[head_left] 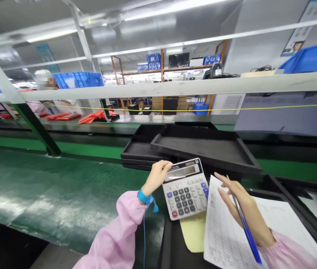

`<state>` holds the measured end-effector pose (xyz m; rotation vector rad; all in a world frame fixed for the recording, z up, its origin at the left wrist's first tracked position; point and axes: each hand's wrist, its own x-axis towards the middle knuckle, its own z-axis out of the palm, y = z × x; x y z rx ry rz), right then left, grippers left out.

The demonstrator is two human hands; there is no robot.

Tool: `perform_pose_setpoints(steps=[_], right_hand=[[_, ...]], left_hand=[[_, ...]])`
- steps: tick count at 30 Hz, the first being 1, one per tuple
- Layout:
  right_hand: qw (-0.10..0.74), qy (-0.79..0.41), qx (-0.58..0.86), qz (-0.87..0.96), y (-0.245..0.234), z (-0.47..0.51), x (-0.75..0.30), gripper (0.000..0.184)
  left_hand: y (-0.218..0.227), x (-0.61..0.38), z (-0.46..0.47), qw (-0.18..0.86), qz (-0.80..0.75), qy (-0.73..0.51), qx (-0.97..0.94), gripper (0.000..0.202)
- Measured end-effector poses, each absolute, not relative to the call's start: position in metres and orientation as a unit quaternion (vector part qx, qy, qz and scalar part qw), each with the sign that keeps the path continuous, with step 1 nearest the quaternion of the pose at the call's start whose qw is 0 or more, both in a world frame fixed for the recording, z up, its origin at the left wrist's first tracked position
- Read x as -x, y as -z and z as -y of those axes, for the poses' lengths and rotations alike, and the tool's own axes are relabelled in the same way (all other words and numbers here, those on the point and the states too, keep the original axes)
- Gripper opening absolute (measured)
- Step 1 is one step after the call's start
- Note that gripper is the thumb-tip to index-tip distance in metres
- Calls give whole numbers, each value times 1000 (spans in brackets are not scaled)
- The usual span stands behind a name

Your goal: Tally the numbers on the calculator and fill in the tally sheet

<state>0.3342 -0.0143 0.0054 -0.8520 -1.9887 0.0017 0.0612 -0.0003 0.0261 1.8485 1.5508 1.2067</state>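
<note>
My left hand is closed on the upper left corner of a white desktop calculator, which has dark, white, blue and red keys. A blue strap with a cord circles my left wrist. My right hand holds a blue pen tucked between thumb and fingers, with the index finger stretched forward. Below that hand lies a stack of printed sheets, its left edge beside the calculator. A yellow slip shows under the calculator, on a black tray.
Stacked black trays stand behind the calculator on the green bench. Another black tray is at the right. A white rail crosses ahead. Red bags and a co-worker in a white cap are beyond.
</note>
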Motion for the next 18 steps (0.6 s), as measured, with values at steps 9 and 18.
perform_pose_setpoints(steps=[9,18], right_hand=[[432,-455,303,717,-121,-22,-241,35],[638,-323,352,604,-304,-132,-187,21]], left_hand=[[-114,0,-2,232,-474,-588,-613,41],[-108,7,28,252,-393,-698,-542,54]])
